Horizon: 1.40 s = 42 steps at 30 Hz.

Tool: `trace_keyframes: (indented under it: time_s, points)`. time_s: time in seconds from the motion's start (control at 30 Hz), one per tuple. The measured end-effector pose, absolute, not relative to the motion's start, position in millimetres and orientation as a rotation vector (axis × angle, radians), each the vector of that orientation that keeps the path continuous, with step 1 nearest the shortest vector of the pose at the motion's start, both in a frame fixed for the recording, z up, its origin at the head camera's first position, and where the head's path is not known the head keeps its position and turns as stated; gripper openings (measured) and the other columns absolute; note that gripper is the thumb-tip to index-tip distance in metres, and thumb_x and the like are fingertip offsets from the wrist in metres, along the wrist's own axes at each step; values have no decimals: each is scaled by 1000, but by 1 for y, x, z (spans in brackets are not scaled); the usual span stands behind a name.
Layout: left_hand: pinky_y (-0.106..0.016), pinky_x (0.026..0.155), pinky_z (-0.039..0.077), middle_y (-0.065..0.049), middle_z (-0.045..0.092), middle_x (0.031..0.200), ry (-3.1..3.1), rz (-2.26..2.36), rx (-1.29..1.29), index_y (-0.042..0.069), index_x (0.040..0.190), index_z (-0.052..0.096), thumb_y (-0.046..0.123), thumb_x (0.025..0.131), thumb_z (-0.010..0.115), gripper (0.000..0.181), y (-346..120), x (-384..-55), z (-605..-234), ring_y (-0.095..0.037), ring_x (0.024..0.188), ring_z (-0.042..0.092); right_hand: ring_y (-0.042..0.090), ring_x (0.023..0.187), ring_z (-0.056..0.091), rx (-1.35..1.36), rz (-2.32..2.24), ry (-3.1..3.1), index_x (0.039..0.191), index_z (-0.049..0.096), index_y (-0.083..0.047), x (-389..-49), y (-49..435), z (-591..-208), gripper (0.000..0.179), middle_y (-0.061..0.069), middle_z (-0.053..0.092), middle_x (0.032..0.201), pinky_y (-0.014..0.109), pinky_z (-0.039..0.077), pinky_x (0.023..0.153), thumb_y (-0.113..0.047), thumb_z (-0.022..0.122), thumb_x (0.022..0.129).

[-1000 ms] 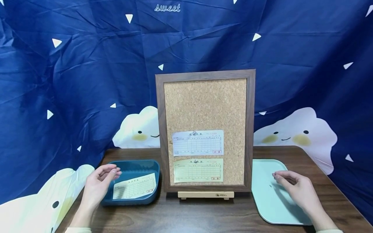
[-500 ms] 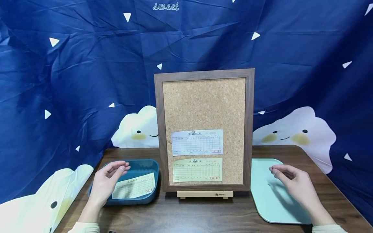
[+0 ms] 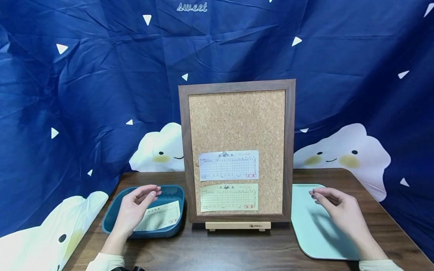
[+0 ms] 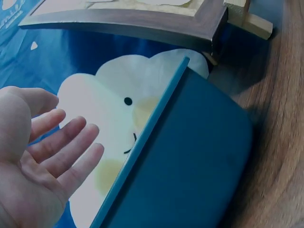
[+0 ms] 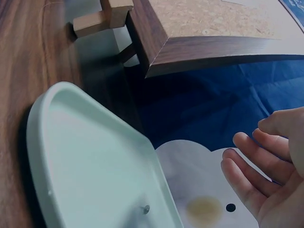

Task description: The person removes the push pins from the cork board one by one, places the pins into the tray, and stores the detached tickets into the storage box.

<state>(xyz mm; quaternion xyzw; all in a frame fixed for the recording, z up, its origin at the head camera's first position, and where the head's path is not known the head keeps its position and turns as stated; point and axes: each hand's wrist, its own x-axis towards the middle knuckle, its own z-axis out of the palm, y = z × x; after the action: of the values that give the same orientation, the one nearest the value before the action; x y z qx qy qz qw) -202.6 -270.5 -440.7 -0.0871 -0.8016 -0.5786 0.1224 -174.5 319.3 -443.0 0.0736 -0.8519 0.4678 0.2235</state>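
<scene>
My left hand (image 3: 135,207) hovers over the blue plastic bin (image 3: 110,214), its fingers loosely bent and holding nothing. A pale yellow receipt slip (image 3: 162,216) lies in the bin, partly hidden by that hand. In the left wrist view the fingers (image 4: 71,142) are spread beside the bin's wall (image 4: 190,142). My right hand (image 3: 340,209) hangs above the mint-green tray (image 3: 306,233), fingers relaxed and holding nothing. A small pushpin (image 5: 146,209) rests on the tray in the right wrist view. Between the hands stands a framed cork board (image 3: 237,120).
Two receipts are pinned to the board's lower half, a white one (image 3: 228,165) above a pale yellow one (image 3: 229,197). A small wooden easel (image 3: 238,226) supports the board on the brown wooden table (image 3: 217,250). A blue cloth (image 3: 101,94) hangs behind.
My left hand has moved to the right across the bin and now covers part of the slip. My right hand has shifted a little left and up over the tray.
</scene>
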Motion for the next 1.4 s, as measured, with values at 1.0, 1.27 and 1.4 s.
trace_keyframes:
  time_s: [1.0,1.27,1.4]
  points:
    - [-23,94,61,15,77,123,-2217,-1766,-485,-3,130,70,10,108,66,26,-230,-210,-419,-7,115,76,-6,84,74,288,1285,-2318,117,76,5,-175,295,-422,17,-26,77,101,8,55,77,0,72,101]
    - [-24,95,62,17,76,123,-2181,-1790,-564,-5,131,69,6,107,66,26,-220,-210,-411,-10,116,76,-7,84,74,293,1264,-2301,115,78,2,-175,290,-416,15,-25,78,101,8,55,78,-1,73,101]
    - [-25,95,62,2,77,129,-2165,-1798,-571,-4,131,69,6,107,66,26,-214,-210,-406,-8,117,75,-7,85,74,310,1256,-2289,114,78,0,-175,286,-412,14,-24,78,102,8,55,79,0,73,101]
